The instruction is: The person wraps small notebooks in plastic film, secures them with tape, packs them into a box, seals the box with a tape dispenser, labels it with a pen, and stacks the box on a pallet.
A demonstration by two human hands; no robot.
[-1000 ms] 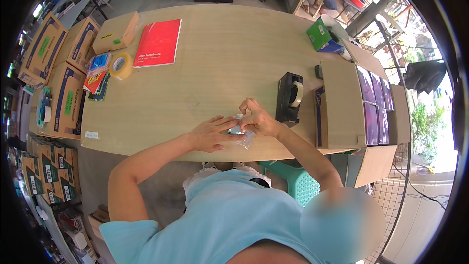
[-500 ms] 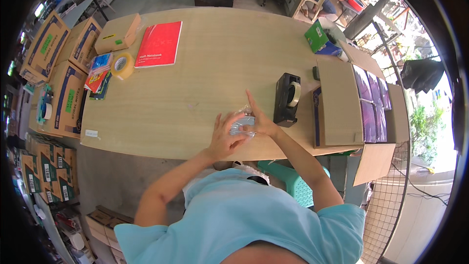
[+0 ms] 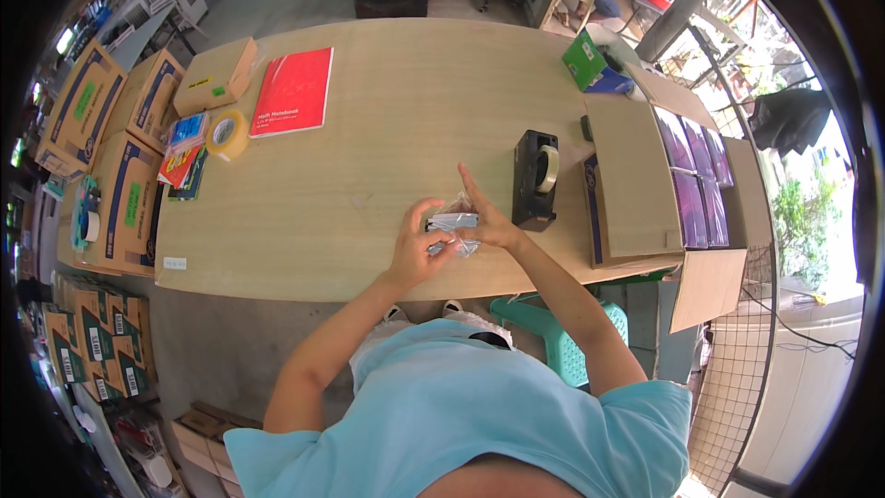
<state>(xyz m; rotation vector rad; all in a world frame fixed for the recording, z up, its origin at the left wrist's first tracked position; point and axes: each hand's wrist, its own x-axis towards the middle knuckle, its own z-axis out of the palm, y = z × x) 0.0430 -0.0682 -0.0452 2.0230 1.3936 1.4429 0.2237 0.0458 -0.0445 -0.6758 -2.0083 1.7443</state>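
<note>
Between my hands, above the front part of the table, is a small light-grey pack in clear plastic film [image 3: 454,221]. Its exact contents are too small to make out. My left hand [image 3: 418,244] grips the pack from the left, fingers curled over it and thumb at its lower edge. From the right, my right hand [image 3: 491,223] holds the pack's other end, with one finger stretched up and away. Loose film stands up above the pack. A black tape dispenser [image 3: 527,186] with a clear roll stands just right of my right hand.
On the wooden table [image 3: 304,212], a red notebook [image 3: 293,92], a tape roll [image 3: 226,134] and cartons [image 3: 129,184] are at the left. An open carton of purple packs [image 3: 636,184] and a green box [image 3: 590,65] are at the right. A green stool [image 3: 564,341] stands below.
The pack has tipped between my hands, showing a narrower side, and the film now stands up more. My left fingers have curled closer. The view has shifted slightly.
</note>
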